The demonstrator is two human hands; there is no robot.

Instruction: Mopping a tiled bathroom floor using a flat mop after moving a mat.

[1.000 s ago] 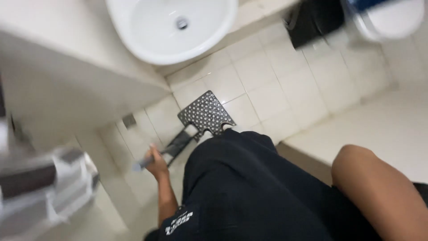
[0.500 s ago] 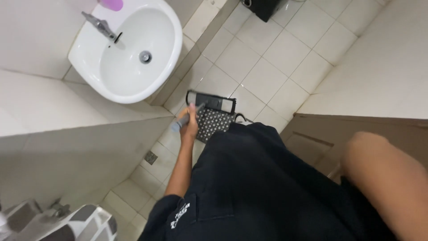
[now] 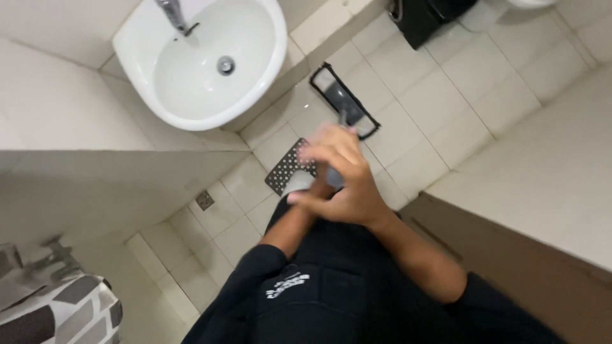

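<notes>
Above tiled bathroom floor (image 3: 446, 83), both hands — right hand (image 3: 347, 185), left hand (image 3: 317, 189) — together on dustpan handle (image 3: 336, 173); blurred grip, could slip.

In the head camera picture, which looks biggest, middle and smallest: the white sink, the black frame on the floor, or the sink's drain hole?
1. White sink, largest by far.
2. Black frame, though it lies farther from the camera, so its true size is unsure.
3. Drain hole, smallest.

Both hands on a handle above the bathroom floor

My right hand (image 3: 347, 181) covers my left hand (image 3: 320, 190) on a grey handle (image 3: 334, 175), above a black perforated mat (image 3: 288, 167) and black-rimmed dustpan (image 3: 344, 102) on pale tiles (image 3: 446, 76), beside the white sink (image 3: 204, 60).
</notes>
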